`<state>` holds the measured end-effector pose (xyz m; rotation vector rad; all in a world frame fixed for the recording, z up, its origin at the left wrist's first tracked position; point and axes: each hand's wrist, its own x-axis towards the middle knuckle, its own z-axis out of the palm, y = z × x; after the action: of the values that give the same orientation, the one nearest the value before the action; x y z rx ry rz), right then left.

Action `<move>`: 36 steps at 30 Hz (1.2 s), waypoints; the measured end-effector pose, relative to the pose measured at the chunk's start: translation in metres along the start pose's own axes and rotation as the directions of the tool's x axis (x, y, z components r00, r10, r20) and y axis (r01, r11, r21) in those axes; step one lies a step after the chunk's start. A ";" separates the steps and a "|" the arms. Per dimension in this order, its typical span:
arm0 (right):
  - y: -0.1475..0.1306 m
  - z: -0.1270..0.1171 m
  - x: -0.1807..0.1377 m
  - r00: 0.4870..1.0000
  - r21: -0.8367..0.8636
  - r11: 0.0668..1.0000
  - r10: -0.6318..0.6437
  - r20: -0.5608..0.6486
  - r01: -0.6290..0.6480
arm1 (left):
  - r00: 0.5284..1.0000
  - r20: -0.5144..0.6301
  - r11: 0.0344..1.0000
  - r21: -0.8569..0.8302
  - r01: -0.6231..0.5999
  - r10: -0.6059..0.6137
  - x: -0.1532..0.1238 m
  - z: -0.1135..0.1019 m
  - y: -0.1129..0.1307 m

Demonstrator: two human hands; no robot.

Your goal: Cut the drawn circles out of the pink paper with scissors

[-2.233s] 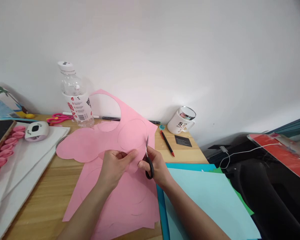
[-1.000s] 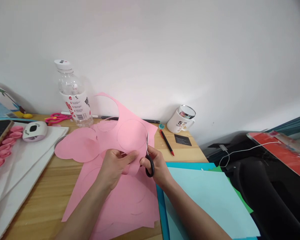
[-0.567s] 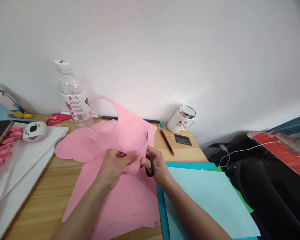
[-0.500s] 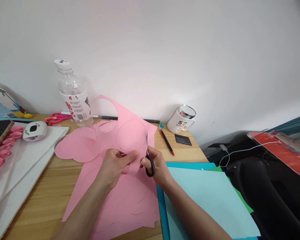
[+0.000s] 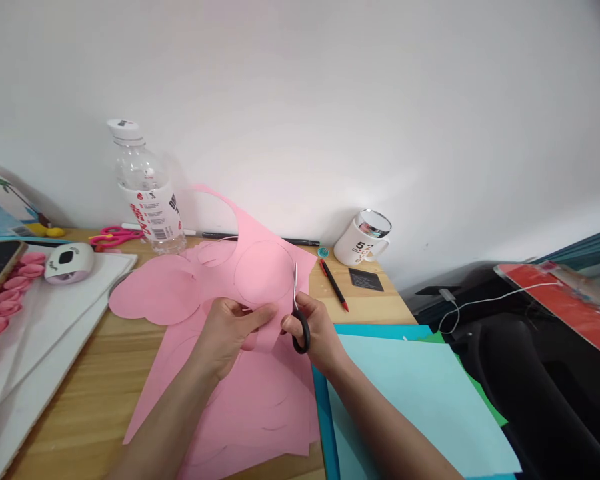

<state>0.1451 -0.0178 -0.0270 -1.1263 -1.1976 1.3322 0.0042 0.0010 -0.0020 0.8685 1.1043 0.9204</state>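
My left hand (image 5: pixel 235 330) pinches the lower edge of a pink paper sheet (image 5: pixel 264 273) between thumb and fingers. A circle is drawn in pencil on that sheet, and a round piece is cut out of its upper left. My right hand (image 5: pixel 315 330) grips black-handled scissors (image 5: pixel 301 332), whose blades point up along the sheet's right side at the circle's edge. Under both hands lie more pink sheets (image 5: pixel 250 413) with pencil curves. Left of my left hand rest cut pink paper rounds (image 5: pixel 155 290), overlapping each other.
A plastic bottle (image 5: pixel 150 193) stands near the wall, with pink scissors (image 5: pixel 115 236) beside it. A white mug (image 5: pixel 363 238), a black-and-red pen (image 5: pixel 334 285) and a dark card (image 5: pixel 366 279) are at the right. Light blue paper (image 5: pixel 410 400) lies by my right forearm; a white board (image 5: pixel 35 353) is left.
The pink sheet has shifted very slightly to the right, its cut-out left strip lifting and bending. Both hands keep nearly the same place and grip.
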 end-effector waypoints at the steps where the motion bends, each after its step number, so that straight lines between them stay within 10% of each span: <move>1: 0.001 -0.002 0.001 1.000 0.013 1.000 -0.019 0.014 0.019 | 1.000 0.001 1.000 0.012 0.000 0.000 0.000 0.000 0.000; 36: 0.007 -0.005 0.001 0.999 0.023 0.998 -0.053 -0.003 0.053 | 1.000 -0.002 0.995 0.102 -0.007 0.007 -0.001 0.000 -0.003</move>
<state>0.1491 -0.0166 -0.0341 -1.0721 -1.2000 1.3010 0.0043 -0.0011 -0.0042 0.9562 1.1586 0.8769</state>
